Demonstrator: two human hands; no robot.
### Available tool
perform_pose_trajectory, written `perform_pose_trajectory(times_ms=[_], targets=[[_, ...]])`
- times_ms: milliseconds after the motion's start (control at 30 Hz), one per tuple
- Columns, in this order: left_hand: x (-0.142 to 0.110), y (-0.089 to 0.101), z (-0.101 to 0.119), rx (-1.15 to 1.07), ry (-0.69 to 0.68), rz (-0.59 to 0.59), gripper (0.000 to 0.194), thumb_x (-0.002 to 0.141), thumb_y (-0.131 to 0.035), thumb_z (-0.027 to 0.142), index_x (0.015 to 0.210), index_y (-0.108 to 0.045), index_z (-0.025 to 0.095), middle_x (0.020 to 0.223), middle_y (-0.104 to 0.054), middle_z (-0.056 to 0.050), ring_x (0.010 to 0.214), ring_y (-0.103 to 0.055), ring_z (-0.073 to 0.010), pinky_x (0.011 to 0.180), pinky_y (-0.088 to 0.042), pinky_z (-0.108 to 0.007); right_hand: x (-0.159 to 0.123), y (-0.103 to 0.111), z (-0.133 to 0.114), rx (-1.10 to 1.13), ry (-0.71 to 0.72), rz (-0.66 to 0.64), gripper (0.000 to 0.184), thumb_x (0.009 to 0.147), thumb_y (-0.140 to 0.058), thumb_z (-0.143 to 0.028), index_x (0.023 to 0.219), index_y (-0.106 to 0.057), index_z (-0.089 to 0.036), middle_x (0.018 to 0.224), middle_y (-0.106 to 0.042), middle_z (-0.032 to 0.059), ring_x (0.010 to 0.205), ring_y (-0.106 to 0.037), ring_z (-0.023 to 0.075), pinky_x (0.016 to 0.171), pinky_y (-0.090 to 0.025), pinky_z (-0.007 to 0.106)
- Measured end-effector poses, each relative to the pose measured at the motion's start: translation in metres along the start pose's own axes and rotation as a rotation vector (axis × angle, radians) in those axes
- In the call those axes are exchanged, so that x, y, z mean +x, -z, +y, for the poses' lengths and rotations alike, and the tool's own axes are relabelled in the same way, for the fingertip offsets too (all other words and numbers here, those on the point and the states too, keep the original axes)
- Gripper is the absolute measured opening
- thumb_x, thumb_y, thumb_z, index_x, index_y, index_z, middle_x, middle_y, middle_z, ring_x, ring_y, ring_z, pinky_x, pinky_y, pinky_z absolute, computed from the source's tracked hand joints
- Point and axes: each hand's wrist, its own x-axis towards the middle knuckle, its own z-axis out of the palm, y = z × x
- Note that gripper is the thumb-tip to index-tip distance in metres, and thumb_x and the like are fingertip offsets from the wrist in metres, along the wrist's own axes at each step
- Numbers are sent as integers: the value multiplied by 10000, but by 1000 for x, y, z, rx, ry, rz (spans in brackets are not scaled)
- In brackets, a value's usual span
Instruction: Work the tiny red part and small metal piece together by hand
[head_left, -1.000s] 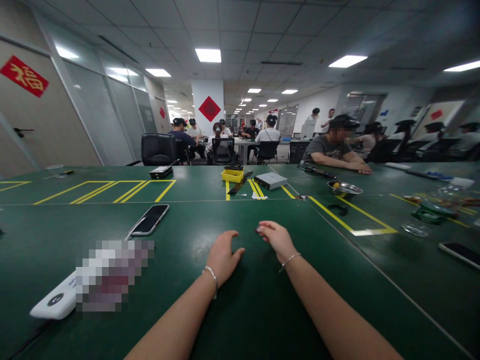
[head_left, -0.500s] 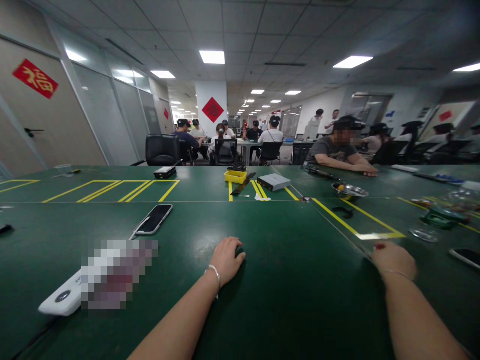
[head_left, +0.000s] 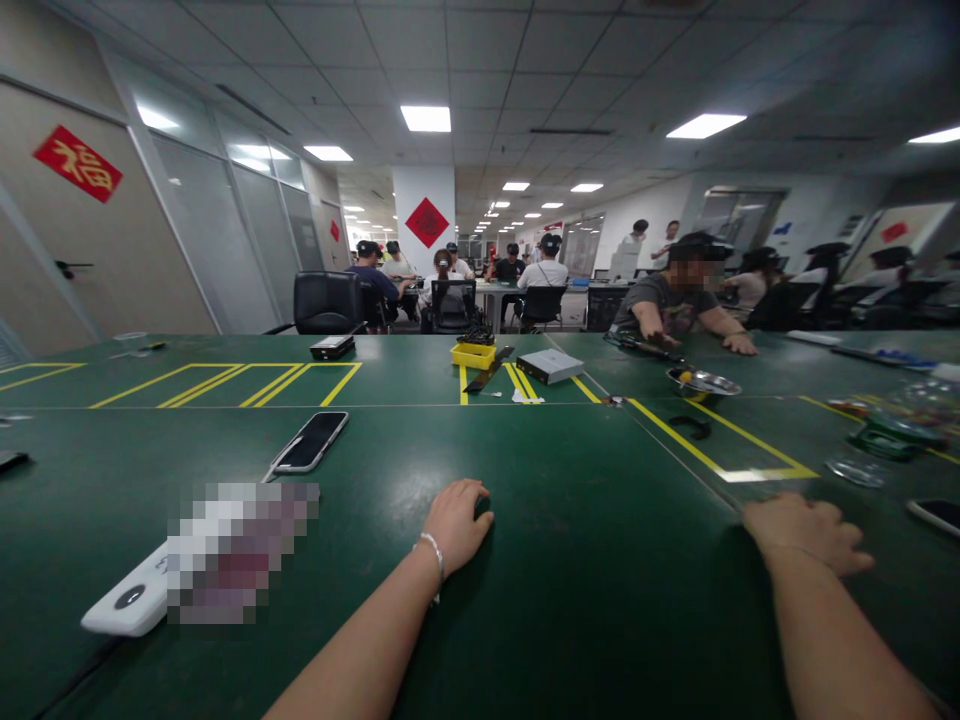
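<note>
While the green table [head_left: 585,560] is filling the foreground, a co-worker [head_left: 667,290] in grey is sitting at its far edge, on the right, with both arms reaching over the top. Yellow tape [head_left: 676,439] is marking an outline right of centre, just beyond the right hand [head_left: 799,527]. A white device [head_left: 135,600], partly pixelated, is lying at the left. The right hand is facing palm down, fingers spreading — whether it is covering anything, I cannot tell. The left hand [head_left: 454,522] is resting on the table near the middle, thumb standing apart from loosely curving fingers — an unclenched grip. Beyond it, a box [head_left: 550,366] is lying near the far edge. A phone [head_left: 313,442] is lying just past the device, and a bracelet [head_left: 433,548] is circling the left wrist.
</note>
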Motion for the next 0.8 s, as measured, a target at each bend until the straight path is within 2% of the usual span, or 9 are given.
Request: perform_pose_trajectory(times_ms=[100, 167, 300, 400, 467, 567, 633, 733, 800], targets=[[0, 0, 1, -5, 8, 4, 285, 704, -495, 265, 984, -507, 216, 1066, -533, -41, 1031, -447, -194, 909, -308, -342, -28, 10, -39, 88, 338, 166, 389, 695, -393, -292, 1001, -549, -109, 1021, -456, 218, 968, -416, 331, 681, -359, 442], [0, 0, 1, -10, 9, 4, 340, 701, -502, 274, 1034, -486, 211, 1082, -529, -50, 1044, -441, -201, 913, -306, -348, -59, 15, -76, 171, 610, 171, 349, 711, -380, -240, 989, -550, -115, 1017, -480, 169, 973, -427, 274, 767, -359, 402], [0, -2, -1, -34, -17, 3, 435, 716, -482, 280, 1139, -412, 205, 1155, -494, -53, 1106, -393, -202, 936, -286, -349, -141, 12, -138, 334, 1052, -82, 356, 744, -381, -266, 1047, -530, -153, 1149, -455, 110, 1077, -371, 220, 912, -280, 365], [1, -5, -3, -66, -38, -13, 460, 726, -464, 252, 1172, -373, 191, 1138, -518, -43, 1101, -402, -186, 944, -282, -341, -190, 3, -157, 370, 1329, -335, 407, 745, -397, -330, 1115, -486, -184, 1229, -411, 79, 1154, -302, 214, 947, -232, 371], [1, -5, -3, -83, -39, -25, 461, 728, -463, 248, 1175, -369, 190, 1112, -540, -36, 1093, -413, -182, 944, -283, -346, -201, -1, -159, 357, 1434, -454, 413, 746, -400, -357, 1127, -475, -215, 1217, -434, 61, 1148, -321, 214, 941, -235, 383], [0, -3, -1, -94, -19, -35, 446, 723, -472, 253, 1158, -392, 200, 1113, -541, -29, 1102, -406, -187, 949, -279, -353, -175, 3, -151, 339, 1320, -401, 377, 755, -388, -342, 1083, -514, -205, 1111, -521, 78, 1058, -420, 214, 902, -284, 370], [0, 0, 1, -101, 1, -46, 433, 718, -479, 256, 1143, -412, 202, 1126, -531, -27, 1113, -396, -195, 955, -273, -355, -137, 10, -136, 282, 1051, -227, 348, 749, -391, -309, 1014, -560, -158, 1002, -559, 130, 974, -468, 235, 849, -322, 373], [0, 2, 2, -120, 21, -50, 445, 710, -486, 256, 1145, -408, 204, 1127, -530, -27, 1110, -399, -198, 954, -272, -358, -70, 18, -93, 92, 586, 17, 354, 718, -418, -305, 950, -583, -94, 965, -509, 225, 954, -451, 308, 756, -341, 421], [-1, 3, 2, -136, 27, -43, 467, 706, -489, 255, 1160, -385, 209, 1115, -539, -24, 1097, -413, -192, 948, -280, -358, -32, 17, -57, 9, 313, 17, 429, 708, -407, -368, 971, -575, -74, 1020, -442, 273, 982, -400, 370, 666, -344, 448]])
